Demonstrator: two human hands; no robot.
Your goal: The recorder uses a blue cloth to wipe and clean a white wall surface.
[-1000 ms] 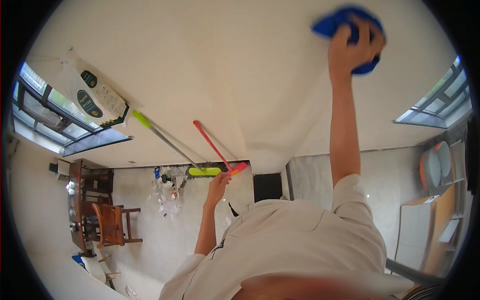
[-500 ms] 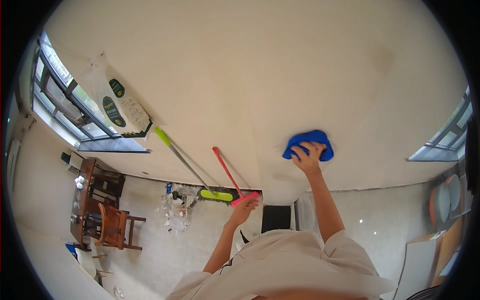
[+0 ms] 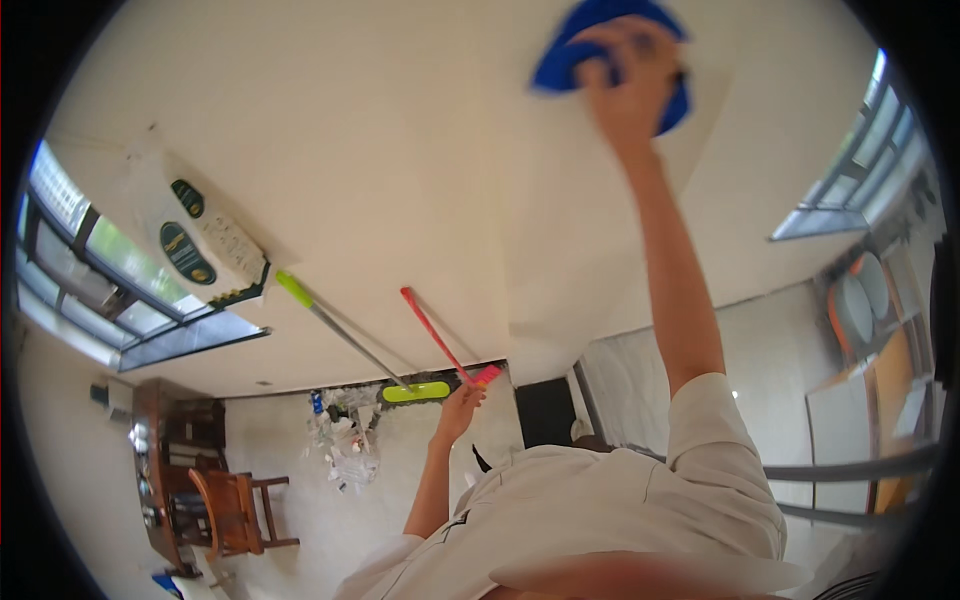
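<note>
My right hand (image 3: 630, 85) presses a blue cloth (image 3: 570, 55) flat against a broad white surface (image 3: 420, 150), arm stretched far out toward the upper edge of the view. My left hand (image 3: 460, 405) rests with fingers spread on the same surface near its dark edge. It sits right beside the pink end of a red stick (image 3: 435, 335) and holds nothing that I can see. A mop with a grey shaft and lime-green head (image 3: 415, 392) lies just left of that hand. My white-sleeved torso fills the bottom.
A white bag with dark green labels (image 3: 205, 235) lies on the surface at the left. Windows (image 3: 90, 290) flank both sides. A wooden chair (image 3: 235, 510) and a dark wooden cabinet (image 3: 160, 460) stand at lower left, and a litter pile (image 3: 345, 440) lies near the mop.
My right hand has swept the blue cloth away from me toward the upper edge, after pulling it close half a second ago. My left hand stays by the red stick.
</note>
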